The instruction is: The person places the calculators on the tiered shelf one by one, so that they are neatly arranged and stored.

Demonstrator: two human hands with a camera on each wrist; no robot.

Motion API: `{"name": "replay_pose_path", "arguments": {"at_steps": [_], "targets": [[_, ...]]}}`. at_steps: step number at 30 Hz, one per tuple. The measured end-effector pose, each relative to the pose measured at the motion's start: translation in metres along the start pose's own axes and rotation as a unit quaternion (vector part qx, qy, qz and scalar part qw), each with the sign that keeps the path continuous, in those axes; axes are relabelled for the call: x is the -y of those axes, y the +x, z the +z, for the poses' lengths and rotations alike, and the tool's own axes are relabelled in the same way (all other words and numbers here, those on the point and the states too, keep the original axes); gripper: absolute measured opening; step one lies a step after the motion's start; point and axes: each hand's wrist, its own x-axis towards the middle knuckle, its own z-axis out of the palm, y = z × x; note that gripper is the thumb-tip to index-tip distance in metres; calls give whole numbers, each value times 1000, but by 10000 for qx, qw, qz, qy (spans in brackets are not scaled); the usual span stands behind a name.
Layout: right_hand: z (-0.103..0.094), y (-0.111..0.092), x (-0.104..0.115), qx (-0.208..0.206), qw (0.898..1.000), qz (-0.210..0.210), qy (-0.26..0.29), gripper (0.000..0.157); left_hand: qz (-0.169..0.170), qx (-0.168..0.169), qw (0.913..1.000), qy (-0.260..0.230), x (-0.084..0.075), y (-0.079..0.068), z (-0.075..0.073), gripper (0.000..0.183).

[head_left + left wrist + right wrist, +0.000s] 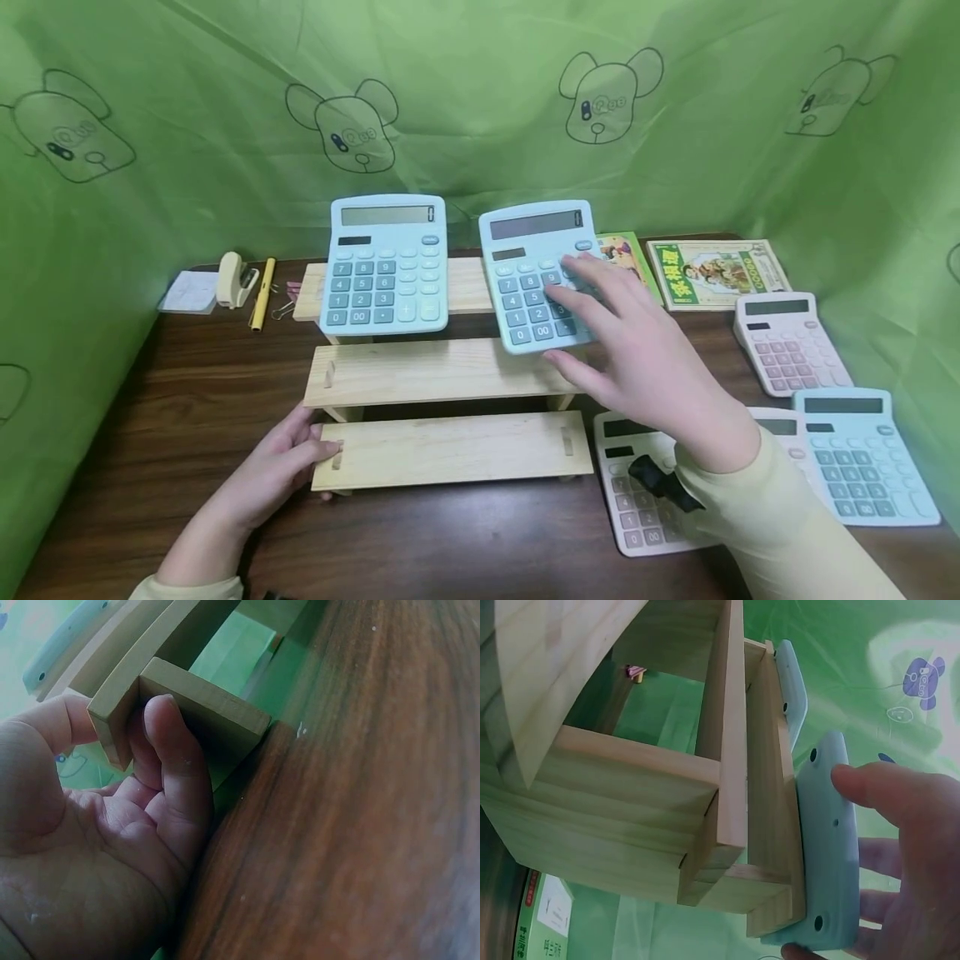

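- Stepped wooden rack [450, 371]: likely stiff; the left hand [281, 454] has its grip clamped on the lowest step's left end.
- Skewed blue calculator [528, 287], on the top step's right: probably light, smooth, breakable (take it by the side edges); the right hand [630, 342] rests its grip over it, fingers apart.
- Second blue calculator [386, 267]: just beside it, limiting room leftward.
- Pink calculator [636, 500]: partly hidden beneath the right sleeve [780, 508].
- Yellow pen [262, 293]: well apart.

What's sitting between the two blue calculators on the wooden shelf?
Nothing: the head view shows just a bare stretch of the shelf's top step there, with green cloth behind.
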Motion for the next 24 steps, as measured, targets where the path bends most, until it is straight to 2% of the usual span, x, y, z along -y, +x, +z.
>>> {"name": "replay_pose_path", "arguments": {"at_steps": [13,24], "targets": [[5,-1,-1,178,9996,-174,159,55,71,-20,10000,63,-2,0,1,68],[3,-2,-3,197,9993,-72,297,54,164,39,9999,-7,-2,1,2,67]]}}
